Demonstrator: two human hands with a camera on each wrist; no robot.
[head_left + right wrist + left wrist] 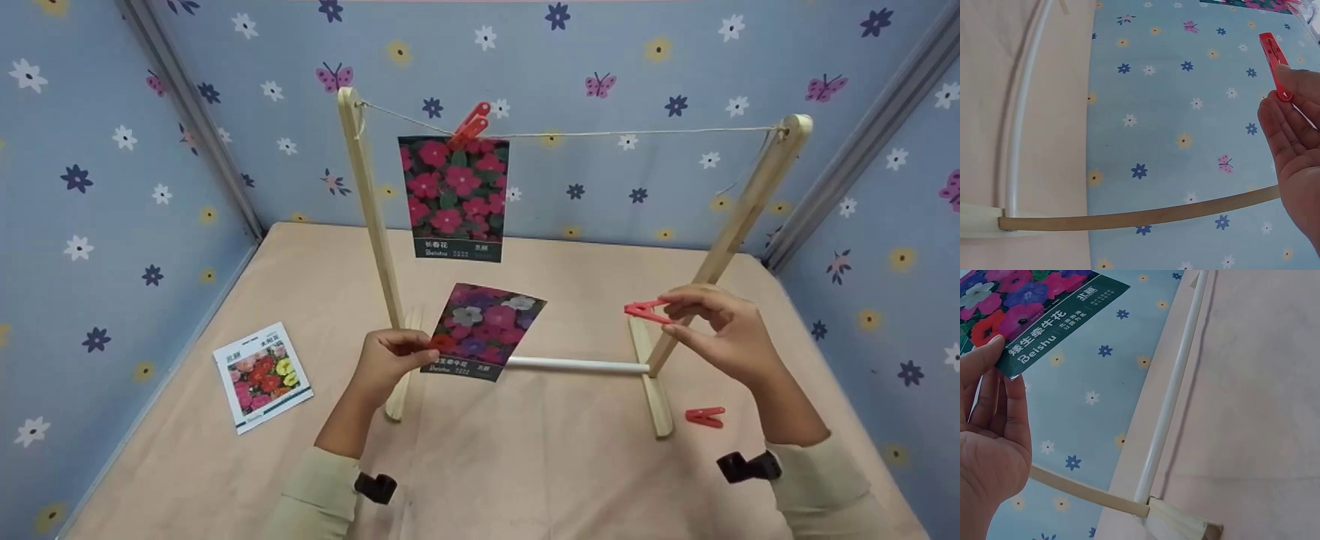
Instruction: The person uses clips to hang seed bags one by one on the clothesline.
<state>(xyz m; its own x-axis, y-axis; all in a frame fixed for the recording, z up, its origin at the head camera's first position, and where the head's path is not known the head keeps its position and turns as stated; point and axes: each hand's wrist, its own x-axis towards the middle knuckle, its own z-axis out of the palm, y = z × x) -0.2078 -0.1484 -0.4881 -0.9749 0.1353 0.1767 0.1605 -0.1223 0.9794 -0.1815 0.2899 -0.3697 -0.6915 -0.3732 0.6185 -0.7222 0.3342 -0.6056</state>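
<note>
My left hand [391,360] pinches the lower left corner of a flower seed packet [491,322], which is tilted and held up off the table. Pink, purple, white and red blooms show on it, above a dark green band with lettering [1061,323]. Over on the right, my right hand [716,330] pinches a red clothespin [646,310] between thumb and fingers. In the right wrist view the same clothespin [1273,56] points upward from the fingertips. Another seed packet [457,195], with pink flowers, hangs from a string [600,134] by a red clothespin [471,124].
Two wooden posts [371,217] hold the string, joined low down by a white rod [577,365]. On the table [525,465], a white seed packet [262,377] lies at the left and a loose red clothespin [705,417] at the right. Patterned blue panels [480,60] surround it.
</note>
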